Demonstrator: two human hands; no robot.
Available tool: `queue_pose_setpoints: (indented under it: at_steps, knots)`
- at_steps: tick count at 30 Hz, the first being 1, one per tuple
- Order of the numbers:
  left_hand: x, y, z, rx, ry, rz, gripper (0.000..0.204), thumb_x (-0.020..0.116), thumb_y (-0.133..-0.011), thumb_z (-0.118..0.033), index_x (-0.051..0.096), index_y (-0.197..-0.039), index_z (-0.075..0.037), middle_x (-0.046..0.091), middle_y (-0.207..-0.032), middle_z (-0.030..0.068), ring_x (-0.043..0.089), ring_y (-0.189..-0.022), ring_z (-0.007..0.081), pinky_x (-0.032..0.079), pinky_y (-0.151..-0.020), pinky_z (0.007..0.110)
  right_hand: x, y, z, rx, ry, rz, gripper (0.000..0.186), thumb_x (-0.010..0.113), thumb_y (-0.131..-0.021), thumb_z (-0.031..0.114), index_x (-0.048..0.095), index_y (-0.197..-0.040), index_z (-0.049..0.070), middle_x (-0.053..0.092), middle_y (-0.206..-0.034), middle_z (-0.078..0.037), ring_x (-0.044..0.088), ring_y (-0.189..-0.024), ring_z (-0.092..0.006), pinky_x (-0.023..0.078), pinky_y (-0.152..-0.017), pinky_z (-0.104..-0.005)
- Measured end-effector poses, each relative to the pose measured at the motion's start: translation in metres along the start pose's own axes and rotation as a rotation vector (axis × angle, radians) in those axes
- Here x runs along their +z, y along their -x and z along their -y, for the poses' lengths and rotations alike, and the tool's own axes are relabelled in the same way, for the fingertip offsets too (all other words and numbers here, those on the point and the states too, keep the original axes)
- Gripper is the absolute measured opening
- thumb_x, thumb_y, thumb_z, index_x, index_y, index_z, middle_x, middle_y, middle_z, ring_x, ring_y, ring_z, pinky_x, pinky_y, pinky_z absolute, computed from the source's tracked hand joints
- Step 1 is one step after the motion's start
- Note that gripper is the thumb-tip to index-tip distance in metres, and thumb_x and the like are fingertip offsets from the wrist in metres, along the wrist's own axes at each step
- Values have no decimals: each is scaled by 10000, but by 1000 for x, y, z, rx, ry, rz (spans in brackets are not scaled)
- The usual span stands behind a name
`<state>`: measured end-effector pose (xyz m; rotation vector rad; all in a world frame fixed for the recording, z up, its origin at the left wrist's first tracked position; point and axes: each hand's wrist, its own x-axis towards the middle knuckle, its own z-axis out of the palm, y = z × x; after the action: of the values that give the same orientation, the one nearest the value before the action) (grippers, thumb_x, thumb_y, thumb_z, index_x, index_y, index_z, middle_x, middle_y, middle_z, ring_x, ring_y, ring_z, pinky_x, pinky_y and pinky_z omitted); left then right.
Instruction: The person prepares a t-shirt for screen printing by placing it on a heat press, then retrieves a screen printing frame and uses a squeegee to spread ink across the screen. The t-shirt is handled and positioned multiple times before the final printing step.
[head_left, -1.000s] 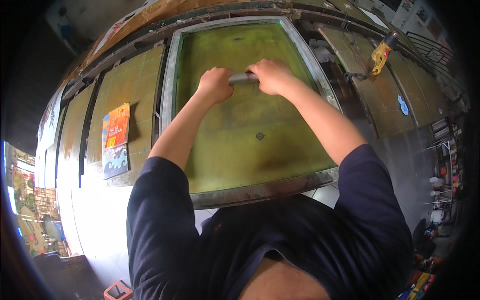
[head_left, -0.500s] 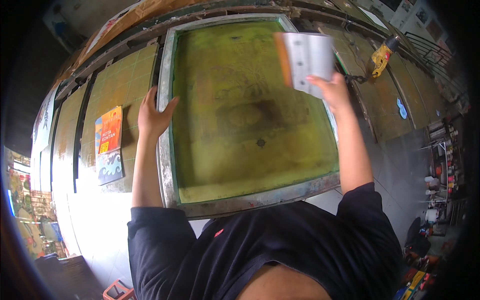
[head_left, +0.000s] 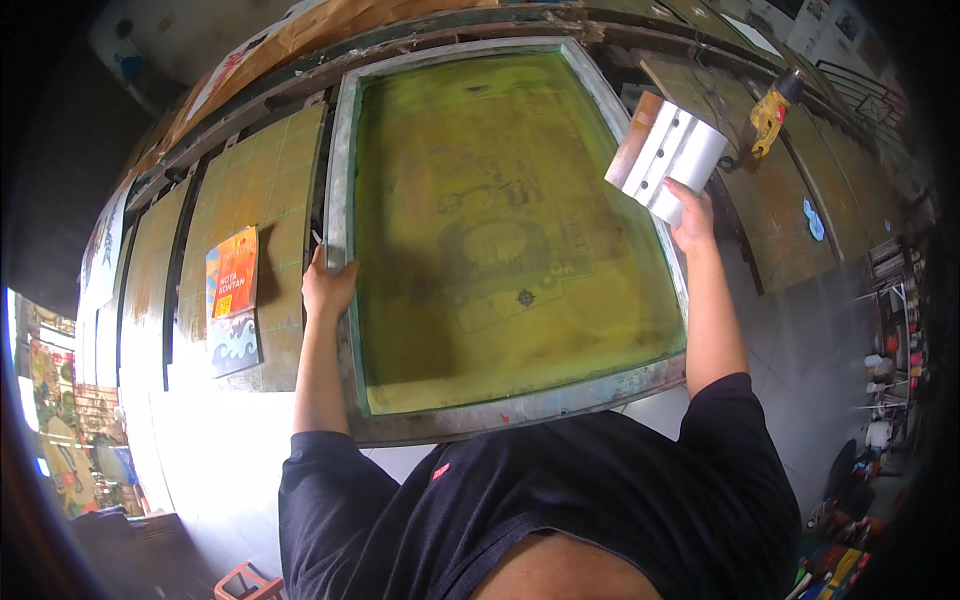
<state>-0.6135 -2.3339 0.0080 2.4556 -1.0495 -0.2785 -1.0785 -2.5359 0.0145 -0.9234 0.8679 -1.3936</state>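
A large screen printing frame [head_left: 352, 160] with yellow-green mesh stands in front of me, its near edge close to my body. Faint dark print marks show across the mesh. My left hand [head_left: 328, 290] is closed round the left side of the frame, thumb on the near face. Over the frame's right edge, my right hand [head_left: 692, 218] grips a wide squeegee [head_left: 668, 155] with a pale metal holder, dark round holes and an orange-brown blade. The blade points up and left, tilted, seemingly apart from the mesh.
An orange and blue booklet [head_left: 234, 290] lies on a printing board [head_left: 265, 170] to the left. On the right, a yellow heat gun [head_left: 770, 120] rests near more boards [head_left: 790, 215], with a small blue piece [head_left: 812, 219] there. A red plastic stool [head_left: 247, 583] stands at lower left.
My left hand has moved down and closed on the frame's side. The squeegee in my right hand has shifted right and tilted clockwise. The frame appears slightly turned.
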Motion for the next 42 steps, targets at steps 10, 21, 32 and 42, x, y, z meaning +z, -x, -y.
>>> queue_pose_setpoints:
  at_steps: [10, 21, 32, 42]
  knots:
    - [6, -3, 11, 39, 58, -28, 722, 665, -685, -356, 415, -1286, -42, 514, -1195, 216, 508, -1092, 339, 417, -911, 390, -6, 0, 1, 21, 23, 42, 373, 643, -730, 23, 520, -1074, -50, 584, -994, -110, 576, -908, -211, 457, -796, -339]
    - [4, -8, 7, 14, -6, 2, 730, 662, -692, -353, 395, -1298, -46, 519, -1186, 214, 503, -1101, 333, 414, -917, 395, 0, 4, 2, -13, 62, -9, 402, 644, -727, 26, 499, -1092, -63, 575, -1008, -136, 574, -917, -237, 454, -810, -348]
    - [3, -8, 13, 60, -23, -28, 737, 667, -679, -366, 411, -1284, -31, 524, -1178, 218, 509, -1089, 341, 418, -911, 402, -5, 3, -2, 9, 103, 30, 437, 647, -741, 51, 477, -1125, -71, 569, -1048, -136, 572, -948, -228, 459, -823, -351]
    - [5, -14, 15, 32, 13, -11, 739, 657, -682, -379, 410, -1286, -33, 508, -1208, 207, 496, -1113, 327, 408, -928, 394, 1, 2, -1, -11, 55, 27, 391, 659, -719, 29, 517, -1069, -73, 579, -1007, -124, 574, -911, -213, 451, -792, -324]
